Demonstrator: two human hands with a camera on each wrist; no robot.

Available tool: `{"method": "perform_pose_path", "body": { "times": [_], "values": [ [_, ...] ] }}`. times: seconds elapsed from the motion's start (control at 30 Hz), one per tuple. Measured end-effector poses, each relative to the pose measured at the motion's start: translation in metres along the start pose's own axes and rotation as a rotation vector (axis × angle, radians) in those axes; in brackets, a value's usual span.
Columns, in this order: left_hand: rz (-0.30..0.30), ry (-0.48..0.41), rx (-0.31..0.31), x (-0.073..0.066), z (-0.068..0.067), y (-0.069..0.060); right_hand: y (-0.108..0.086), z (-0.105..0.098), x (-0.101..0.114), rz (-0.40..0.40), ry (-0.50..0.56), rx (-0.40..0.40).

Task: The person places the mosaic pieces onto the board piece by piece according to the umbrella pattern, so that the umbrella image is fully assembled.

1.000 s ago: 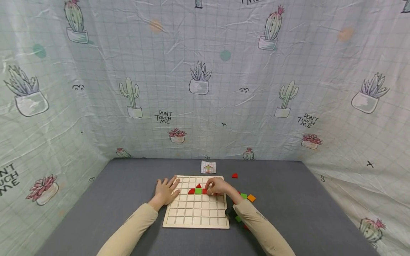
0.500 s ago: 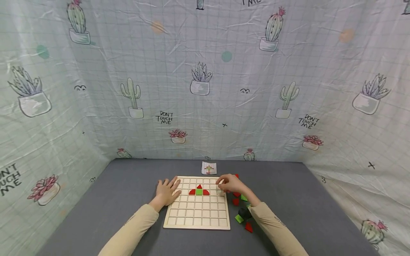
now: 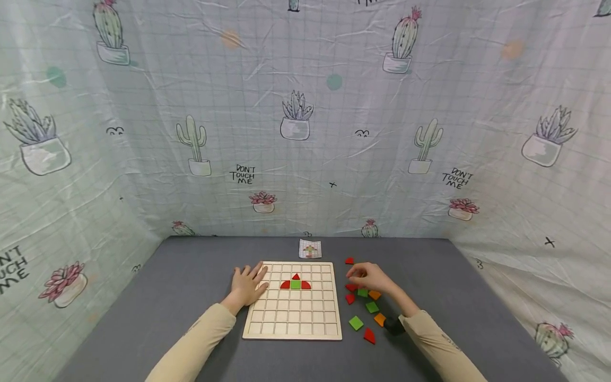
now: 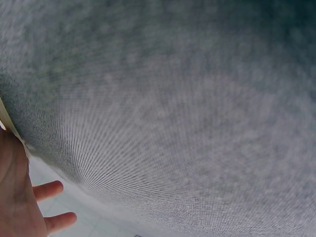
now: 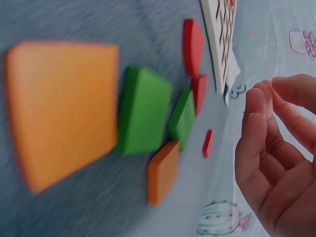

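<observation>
My left hand (image 3: pixel 245 286) rests with fingers spread on the upper left edge of the wooden grid board (image 3: pixel 279 317). A green square (image 3: pixel 296 285) on the board has a red triangle (image 3: pixel 296 276) above it and curved red pieces (image 3: pixel 285 285) (image 3: pixel 306 285) on either side. Right of the board, my right hand (image 3: pixel 372 278) hovers over loose pieces, near a red one (image 3: pixel 351 287). In the right wrist view, the thumb and bent fingers of that hand (image 5: pixel 281 163) come close together, with nothing visible between them.
A small printed card (image 3: pixel 310 249) lies behind the board. Loose green (image 3: pixel 355 323), orange (image 3: pixel 379 319) and red (image 3: pixel 369 336) pieces are scattered on the grey table (image 3: pixel 200 276) to the right. A patterned curtain (image 3: pixel 305 170) surrounds the table's back and sides.
My right hand has moved off the board to the right, over the loose pieces, uncovering the red piece right of the green square. The left hand has stayed on the board.
</observation>
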State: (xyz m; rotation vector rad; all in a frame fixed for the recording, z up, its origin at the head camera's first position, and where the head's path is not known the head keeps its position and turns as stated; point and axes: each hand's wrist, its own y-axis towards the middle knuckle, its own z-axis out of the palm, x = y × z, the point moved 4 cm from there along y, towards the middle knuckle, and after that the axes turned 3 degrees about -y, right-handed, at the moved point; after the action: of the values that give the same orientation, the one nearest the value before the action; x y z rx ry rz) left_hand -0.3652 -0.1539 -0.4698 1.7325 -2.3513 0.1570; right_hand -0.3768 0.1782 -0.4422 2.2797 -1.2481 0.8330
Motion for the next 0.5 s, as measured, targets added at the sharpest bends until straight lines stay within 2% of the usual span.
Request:
{"method": "perform_pose_path", "body": {
  "times": [0.17, 0.33, 0.5],
  "values": [
    [0.0, -0.014, -0.001, 0.001, 0.0, 0.0, -0.012, -0.007, -0.008, -0.014, -0.016, -0.013],
    [-0.009, 0.012, 0.015, 0.001, 0.001, 0.0, -0.022, -0.011, -0.017, 0.009, -0.055, -0.02],
    [-0.009, 0.02, 0.003, 0.0, 0.0, 0.0, -0.032, -0.013, -0.027, 0.023, -0.041, -0.013]
  ]
}}
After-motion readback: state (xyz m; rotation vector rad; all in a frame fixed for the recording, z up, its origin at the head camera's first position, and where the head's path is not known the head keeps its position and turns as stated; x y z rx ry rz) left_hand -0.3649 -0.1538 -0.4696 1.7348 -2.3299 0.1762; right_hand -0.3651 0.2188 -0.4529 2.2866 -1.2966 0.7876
